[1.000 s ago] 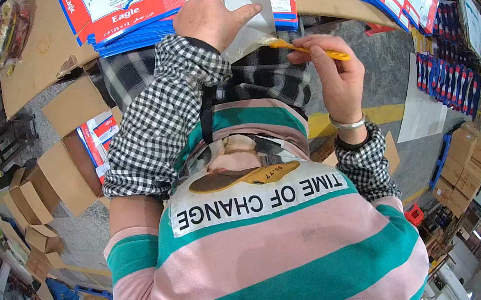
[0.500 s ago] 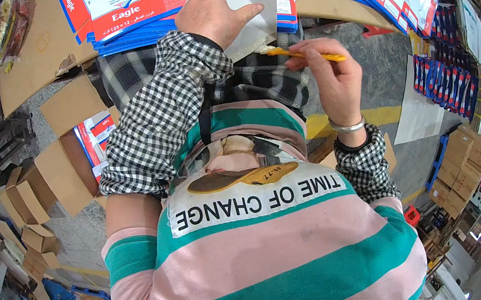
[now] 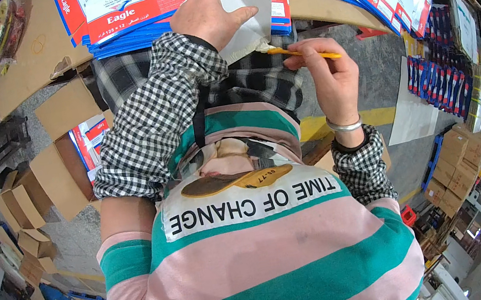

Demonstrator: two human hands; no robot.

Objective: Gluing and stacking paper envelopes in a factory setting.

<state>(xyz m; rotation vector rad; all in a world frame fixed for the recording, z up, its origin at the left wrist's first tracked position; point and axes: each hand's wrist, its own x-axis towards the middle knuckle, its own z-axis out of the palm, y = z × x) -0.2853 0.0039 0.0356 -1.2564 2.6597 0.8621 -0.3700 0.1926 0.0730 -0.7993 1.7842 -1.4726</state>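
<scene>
From my remote view, the right hand (image 3: 328,65) pinches the yellow brush (image 3: 284,51) by its handle, tip at the grey card's (image 3: 255,20) near edge. Brush: likely light, stiff; hold mid-handle. The left hand (image 3: 203,21) lies over the card; finger grip hidden, cannot tell. Card: probably thin, creasable; I'd favour its edges.

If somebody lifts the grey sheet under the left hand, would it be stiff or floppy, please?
The grey sheet is probably fairly stiff, like thin card: its near end juts past the left hand without clear drooping. It is likely light, since it looks thin. Its near edge may feel sticky, as pale matter shows there at the tip of the yellow stick.
</scene>
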